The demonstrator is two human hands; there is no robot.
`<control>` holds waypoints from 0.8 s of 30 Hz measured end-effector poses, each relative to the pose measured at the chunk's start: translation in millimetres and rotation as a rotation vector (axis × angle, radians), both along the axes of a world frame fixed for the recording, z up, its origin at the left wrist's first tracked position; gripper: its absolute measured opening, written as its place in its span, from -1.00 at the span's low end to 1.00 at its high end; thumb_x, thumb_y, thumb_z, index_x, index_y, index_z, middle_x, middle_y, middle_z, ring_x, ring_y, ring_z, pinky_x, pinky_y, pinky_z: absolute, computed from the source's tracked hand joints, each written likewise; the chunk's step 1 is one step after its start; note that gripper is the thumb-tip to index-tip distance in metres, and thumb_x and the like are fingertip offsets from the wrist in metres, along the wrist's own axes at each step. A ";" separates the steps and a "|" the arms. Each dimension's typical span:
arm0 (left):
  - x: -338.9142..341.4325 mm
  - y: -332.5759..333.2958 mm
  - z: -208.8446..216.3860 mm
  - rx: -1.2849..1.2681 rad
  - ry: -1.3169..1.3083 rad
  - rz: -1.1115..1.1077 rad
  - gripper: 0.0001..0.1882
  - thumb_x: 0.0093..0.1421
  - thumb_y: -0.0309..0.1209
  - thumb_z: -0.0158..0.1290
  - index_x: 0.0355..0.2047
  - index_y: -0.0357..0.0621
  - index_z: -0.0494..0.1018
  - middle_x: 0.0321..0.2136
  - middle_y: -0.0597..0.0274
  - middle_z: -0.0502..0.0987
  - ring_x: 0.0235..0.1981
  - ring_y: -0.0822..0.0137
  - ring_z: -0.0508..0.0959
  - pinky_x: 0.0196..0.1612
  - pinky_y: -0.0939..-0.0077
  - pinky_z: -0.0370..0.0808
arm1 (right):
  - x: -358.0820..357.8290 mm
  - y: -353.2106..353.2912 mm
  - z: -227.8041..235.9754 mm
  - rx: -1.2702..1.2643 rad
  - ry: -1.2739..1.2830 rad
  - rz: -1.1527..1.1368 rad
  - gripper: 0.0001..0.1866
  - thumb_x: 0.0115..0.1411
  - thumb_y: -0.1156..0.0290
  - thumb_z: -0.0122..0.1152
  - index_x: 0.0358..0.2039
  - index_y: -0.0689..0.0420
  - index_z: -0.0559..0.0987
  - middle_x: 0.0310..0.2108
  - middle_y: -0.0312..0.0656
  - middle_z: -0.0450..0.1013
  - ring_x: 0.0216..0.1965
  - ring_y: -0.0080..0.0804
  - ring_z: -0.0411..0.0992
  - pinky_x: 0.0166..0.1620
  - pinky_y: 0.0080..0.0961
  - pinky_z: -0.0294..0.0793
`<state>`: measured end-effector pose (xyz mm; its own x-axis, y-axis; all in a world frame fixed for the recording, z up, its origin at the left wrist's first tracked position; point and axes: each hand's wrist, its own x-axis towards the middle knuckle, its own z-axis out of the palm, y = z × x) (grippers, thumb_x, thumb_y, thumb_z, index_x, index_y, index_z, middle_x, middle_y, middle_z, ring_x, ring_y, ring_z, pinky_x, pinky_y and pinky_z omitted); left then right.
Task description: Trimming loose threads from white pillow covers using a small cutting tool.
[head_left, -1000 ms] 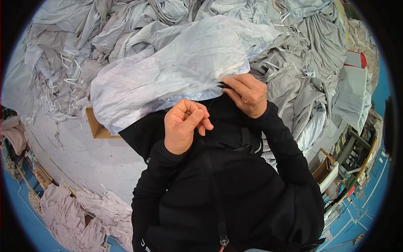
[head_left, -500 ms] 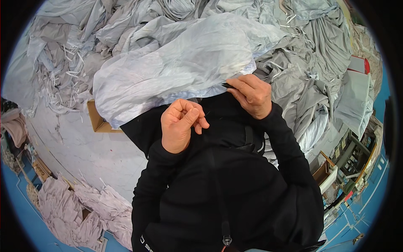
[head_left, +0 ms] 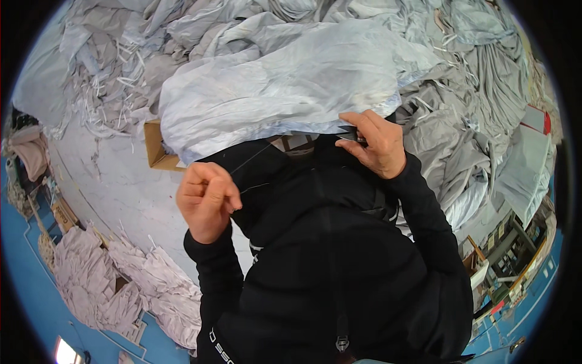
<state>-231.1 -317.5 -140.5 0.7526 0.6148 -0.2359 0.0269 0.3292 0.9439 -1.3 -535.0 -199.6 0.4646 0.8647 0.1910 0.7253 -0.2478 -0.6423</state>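
A pale blue-white cloth (head_left: 285, 79) lies bunched across the surface in front of me, its near hem over my lap. My right hand (head_left: 379, 145) is closed around small black thread snips (head_left: 351, 134), blades apart and pointing left, close to the hem. To the left of the hem, my left hand (head_left: 209, 197) pinches a fine thread (head_left: 251, 159) that runs up toward the cloth's edge; a second thin strand trails from the same fingers over my black clothing.
An open cardboard box (head_left: 160, 148) stands beneath the cloth's left end. Heaps of grey fabric (head_left: 485, 79) with white ties fill the back and right. Pinkish fabric (head_left: 94, 279) is piled at lower left. A wooden rack (head_left: 515, 242) is at right.
My left hand has moved left and down, drawing out the thread. The snips in my right hand now show spread blades. The view has shifted slightly, so things sit farther right.
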 end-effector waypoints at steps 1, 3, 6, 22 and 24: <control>-6.3 6.7 4.5 0.041 0.001 0.040 -0.90 0.28 -0.60 -0.06 -0.41 -0.24 0.31 -0.57 0.16 0.44 -0.72 0.52 0.39 -0.69 0.74 0.21 | -2.5 5.7 -0.3 -0.033 0.048 0.020 -0.53 -0.12 0.43 0.49 -0.13 0.10 0.58 -0.51 -0.22 0.39 -0.58 -0.33 0.41 -0.51 -0.48 0.38; -22.6 23.3 16.9 0.184 -0.006 0.133 -0.86 0.31 -0.57 -0.04 -0.42 -0.23 0.29 -0.61 0.23 0.37 -0.74 0.53 0.30 -0.68 0.74 0.19 | -11.9 20.1 -5.1 0.017 0.059 0.047 -0.50 -0.12 0.43 0.48 -0.10 0.09 0.56 -0.52 -0.23 0.36 -0.56 -0.29 0.41 -0.50 -0.42 0.37; -44.0 45.7 35.8 0.276 0.002 0.216 -0.84 0.33 -0.52 -0.01 -0.41 -0.23 0.28 -0.62 0.26 0.34 -0.74 0.53 0.27 -0.68 0.72 0.18 | -14.8 39.9 -12.1 -0.107 -0.090 0.137 -0.60 -0.16 0.52 0.41 -0.22 0.10 0.56 -0.45 -0.20 0.35 -0.41 -0.20 0.45 -0.40 -0.34 0.41; -109.3 134.3 25.6 0.809 0.403 0.463 -0.85 0.32 -0.48 0.06 -0.39 -0.14 0.33 -0.60 0.44 0.32 -0.70 0.63 0.26 -0.62 0.74 0.20 | 101.7 132.3 40.8 0.021 1.162 0.111 -0.77 0.23 0.39 0.24 -0.56 0.13 0.51 -0.61 -0.61 0.27 -0.59 -0.81 0.13 -0.47 -0.70 0.08; -111.8 142.2 13.6 0.799 0.408 0.465 -0.85 0.32 -0.48 0.06 -0.39 -0.14 0.33 -0.60 0.44 0.32 -0.70 0.63 0.27 -0.62 0.74 0.20 | 124.6 119.4 29.7 0.002 1.170 0.059 -0.78 0.23 0.39 0.24 -0.55 0.12 0.52 -0.61 -0.61 0.28 -0.58 -0.81 0.15 -0.46 -0.71 0.10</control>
<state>-342.9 -175.2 -126.9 0.3514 0.9173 0.1873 0.4268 -0.3351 0.8400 123.3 -415.6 -169.9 0.3175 0.8909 -0.3248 -0.2979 -0.2314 -0.9261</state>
